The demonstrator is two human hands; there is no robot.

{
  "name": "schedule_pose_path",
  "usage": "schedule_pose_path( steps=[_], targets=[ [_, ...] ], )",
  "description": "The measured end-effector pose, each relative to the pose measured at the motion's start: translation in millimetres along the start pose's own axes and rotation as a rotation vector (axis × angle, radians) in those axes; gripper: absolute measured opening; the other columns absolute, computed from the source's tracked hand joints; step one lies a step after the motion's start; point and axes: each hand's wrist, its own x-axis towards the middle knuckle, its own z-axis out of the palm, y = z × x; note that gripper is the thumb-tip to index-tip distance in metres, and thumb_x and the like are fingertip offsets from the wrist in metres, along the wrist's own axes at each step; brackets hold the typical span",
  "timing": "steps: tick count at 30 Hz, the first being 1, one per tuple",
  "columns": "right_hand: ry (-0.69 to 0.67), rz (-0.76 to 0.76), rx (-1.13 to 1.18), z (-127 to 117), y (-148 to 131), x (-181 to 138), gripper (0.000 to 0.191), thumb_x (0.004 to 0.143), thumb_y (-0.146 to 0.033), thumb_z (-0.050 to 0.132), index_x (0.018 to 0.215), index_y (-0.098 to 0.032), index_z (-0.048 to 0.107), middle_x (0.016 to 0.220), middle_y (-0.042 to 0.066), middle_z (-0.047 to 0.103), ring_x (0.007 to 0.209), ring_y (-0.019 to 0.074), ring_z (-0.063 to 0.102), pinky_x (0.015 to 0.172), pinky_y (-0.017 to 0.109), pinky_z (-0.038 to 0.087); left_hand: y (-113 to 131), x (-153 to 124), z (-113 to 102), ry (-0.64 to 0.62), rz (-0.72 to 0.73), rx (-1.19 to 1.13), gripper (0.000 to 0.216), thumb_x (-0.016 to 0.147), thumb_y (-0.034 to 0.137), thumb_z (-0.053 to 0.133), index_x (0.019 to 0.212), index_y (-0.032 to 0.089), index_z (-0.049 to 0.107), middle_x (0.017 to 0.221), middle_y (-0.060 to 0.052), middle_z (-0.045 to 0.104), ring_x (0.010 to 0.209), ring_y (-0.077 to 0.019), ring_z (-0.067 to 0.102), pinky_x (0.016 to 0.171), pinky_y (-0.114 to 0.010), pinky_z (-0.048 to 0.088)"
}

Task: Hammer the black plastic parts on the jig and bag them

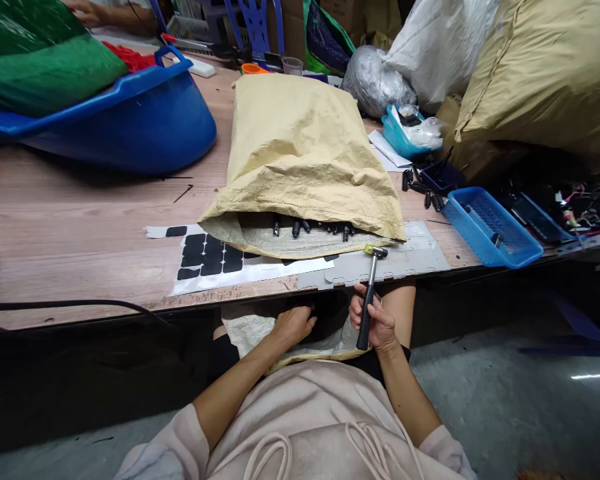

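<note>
- The step in hand looks like a working pause between handling small parts and using the hammer (369, 295); no blow is being struck.
- The right grip (379, 325) is closed around the hammer's black handle, with the thumb and fingers wrapped over it near the front edge of the desk (80, 220).
- The hammer stands head-up in the view, its yellow-and-black head over the grey panel (423, 248), near the lip of the paper sack (300, 143); whether it touches either one, I cannot tell.
- The left grip (295, 325) is at the mouth of the lap sack (245, 327), palm down with the fingers bent inward. Its fingertips fade into the dark opening, so I cannot tell whether it has hold of anything.
- The paper sack lies on the desk with its mouth towards the person, and several black parts (296, 229) rest just inside. It partly covers the white sheet (213, 257) with black patches.
- To the right, more loose black pieces (419, 187) lie beside the blue basket (495, 227).
- As I judge it, a next move with the hammer calls for a part set on a firm, flat spot, the left fingers well apart from the head, and a short, controlled swing that misses the sack's lip.
</note>
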Motion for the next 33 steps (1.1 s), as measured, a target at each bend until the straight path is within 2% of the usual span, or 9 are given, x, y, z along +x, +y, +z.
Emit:
schedule_pose_path(
  steps=[4, 7, 10, 12, 14, 16, 20, 26, 33],
  targets=[
    [-0.019, 0.005, 0.014, -2.8, 1.0, 0.6, 0.052, 0.082, -0.038, 0.079, 0.130, -0.026, 0.065, 0.082, -0.002, 0.055, 0.063, 0.0097, 0.050, 0.051, 0.021, 0.042, 15.2, -18.1, -25.5, -0.002, 0.206, -0.073, 0.024, 0.096, 0.033, 0.062, 0.115, 0.026, 0.074, 0.099, -0.005, 0.080, 0.092, -0.0221, 0.075, 0.078, -0.029, 0.051],
    [-0.022, 0.007, 0.014, -3.8, 1.3, 0.6, 0.051, 0.082, -0.037, 0.079, 0.130, -0.027, 0.066, 0.082, -0.002, 0.055, 0.063, 0.0098, 0.051, 0.051, 0.020, 0.042, 29.3, -24.0, -60.8, 0.230, 0.320, -0.172, 0.019, 0.096, 0.036, 0.061, 0.101, 0.025, 0.075, 0.084, -0.001, 0.077, 0.077, -0.0176, 0.070, 0.072, -0.027, 0.048],
    [-0.019, 0.001, 0.002, -4.6, 1.8, 0.6, 0.051, 0.083, -0.037, 0.078, 0.131, -0.027, 0.065, 0.083, -0.002, 0.055, 0.063, 0.0101, 0.050, 0.051, 0.020, 0.042, 34.3, -6.0, -101.3, 0.590, 0.176, -0.190, 0.022, 0.097, 0.037, 0.059, 0.103, 0.022, 0.073, 0.089, -0.004, 0.075, 0.079, -0.0186, 0.069, 0.074, -0.028, 0.049],
    [-0.018, -0.007, -0.004, -5.2, 2.3, 0.7, 0.051, 0.083, -0.038, 0.078, 0.131, -0.027, 0.064, 0.083, -0.002, 0.054, 0.063, 0.0102, 0.049, 0.051, 0.020, 0.042, 32.1, 15.8, -125.2, 0.739, 0.012, -0.160, 0.024, 0.096, 0.037, 0.061, 0.110, 0.021, 0.071, 0.103, -0.008, 0.074, 0.086, -0.0217, 0.069, 0.076, -0.031, 0.050],
    [-0.018, -0.014, -0.009, -5.8, 2.5, 0.8, 0.052, 0.082, -0.038, 0.078, 0.131, -0.027, 0.064, 0.082, -0.002, 0.054, 0.063, 0.0100, 0.049, 0.051, 0.020, 0.042, 27.7, 37.6, -142.5, 0.771, -0.137, -0.139, 0.029, 0.093, 0.038, 0.064, 0.116, 0.020, 0.069, 0.116, -0.011, 0.070, 0.095, -0.0260, 0.070, 0.078, -0.034, 0.051],
    [-0.020, -0.013, -0.011, -6.1, 2.7, 0.9, 0.053, 0.082, -0.039, 0.078, 0.131, -0.026, 0.065, 0.082, -0.001, 0.054, 0.063, 0.0098, 0.049, 0.050, 0.020, 0.041, 23.3, 53.0, -151.3, 0.722, -0.217, -0.125, 0.032, 0.092, 0.039, 0.066, 0.117, 0.020, 0.070, 0.120, -0.013, 0.068, 0.101, -0.0292, 0.069, 0.080, -0.036, 0.052],
    [-0.022, -0.004, -0.010, -5.8, 2.8, 1.1, 0.053, 0.081, -0.039, 0.079, 0.130, -0.024, 0.066, 0.082, -0.001, 0.054, 0.062, 0.0097, 0.048, 0.049, 0.020, 0.040, 15.7, 54.7, -147.7, 0.657, -0.209, -0.088, 0.024, 0.093, 0.037, 0.063, 0.106, 0.020, 0.073, 0.114, -0.013, 0.069, 0.099, -0.0296, 0.069, 0.081, -0.037, 0.053],
    [-0.020, 0.004, -0.007, -5.2, 3.5, 1.3, 0.053, 0.080, -0.039, 0.080, 0.129, -0.023, 0.066, 0.082, -0.001, 0.055, 0.062, 0.0098, 0.049, 0.050, 0.020, 0.041, 9.2, 19.3, -126.4, 0.722, -0.103, -0.124, 0.017, 0.093, 0.034, 0.063, 0.101, 0.022, 0.072, 0.103, -0.007, 0.072, 0.095, -0.0263, 0.068, 0.078, -0.035, 0.052],
    [-0.008, 0.012, -0.014, -3.2, 3.3, 1.8, 0.053, 0.080, -0.039, 0.080, 0.129, -0.023, 0.066, 0.081, -0.001, 0.055, 0.062, 0.0103, 0.049, 0.050, 0.021, 0.040, 30.6, 25.6, -98.0, 0.660, 0.350, -0.301, 0.016, 0.088, 0.019, 0.067, 0.104, 0.023, 0.070, 0.104, -0.004, 0.071, 0.097, -0.0208, 0.067, 0.086, -0.032, 0.053]
  ],
)
